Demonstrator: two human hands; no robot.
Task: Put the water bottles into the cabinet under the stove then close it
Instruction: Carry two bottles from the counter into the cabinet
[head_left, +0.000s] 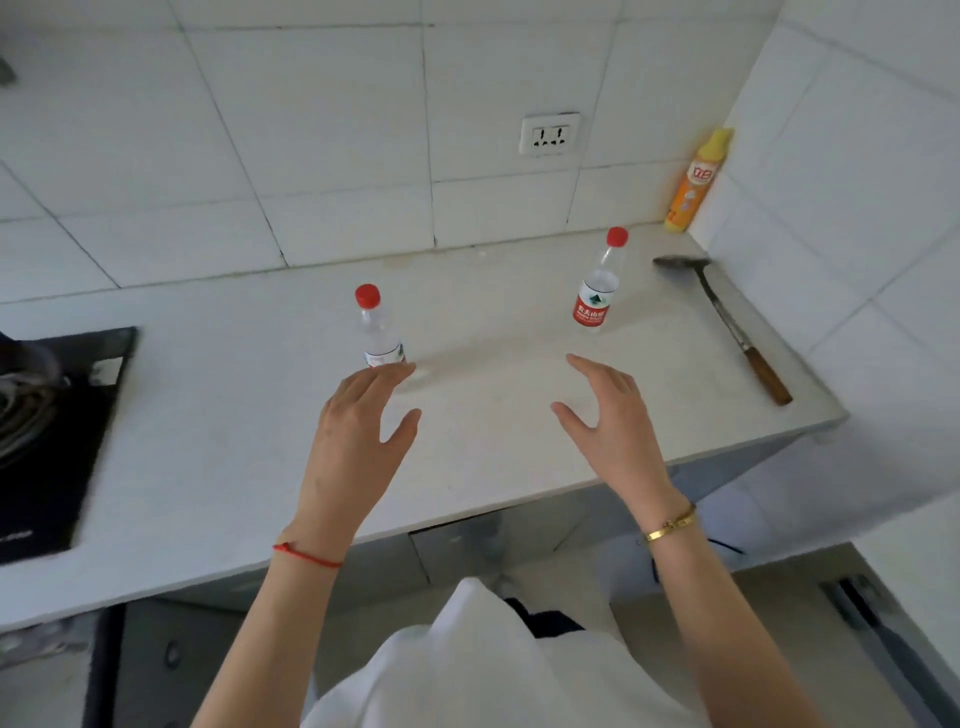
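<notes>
Two clear water bottles with red caps stand upright on the white counter. The left bottle is just beyond the fingertips of my left hand, which is open with fingers spread; I cannot tell if they touch it. The right bottle, with a red label, stands farther back. My right hand hovers open a short way in front of it, not touching. Grey cabinet fronts show below the counter edge; the black stove is at the left.
A metal ladle with a wooden handle lies near the counter's right edge. An orange-yellow spray bottle stands in the back right corner against the tiled wall. A wall socket sits above the counter.
</notes>
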